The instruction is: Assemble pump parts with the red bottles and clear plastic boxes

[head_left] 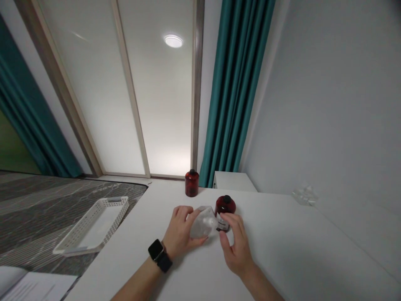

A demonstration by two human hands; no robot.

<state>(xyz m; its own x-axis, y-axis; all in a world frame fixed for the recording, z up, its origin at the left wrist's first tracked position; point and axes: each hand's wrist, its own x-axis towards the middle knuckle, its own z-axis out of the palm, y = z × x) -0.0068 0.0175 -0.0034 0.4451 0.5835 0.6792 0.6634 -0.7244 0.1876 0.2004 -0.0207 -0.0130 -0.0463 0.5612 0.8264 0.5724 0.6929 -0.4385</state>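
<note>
My left hand [183, 230], with a black smartwatch [159, 254] on its wrist, is closed round a clear, bag-like plastic thing [203, 222]. Its narrower end points right; I cannot make out its exact kind. My right hand [236, 246] is just beside that end, thumb and index finger apart in a curved shape. Behind those fingertips stands a dark red bottle [224, 205] with a black cap and a pale printed label low on its side. Whether the right index finger touches the label is unclear. Farther back, a second dark red bottle [191, 184] stands upright.
Both bottles are on a white table [194, 276]. Crumpled clear plastic [305, 195] lies at its far right, by the wall. Left of the table are a white perforated basket [94, 225] and an open book [40, 286]. A white cabinet [234, 180] is behind the table.
</note>
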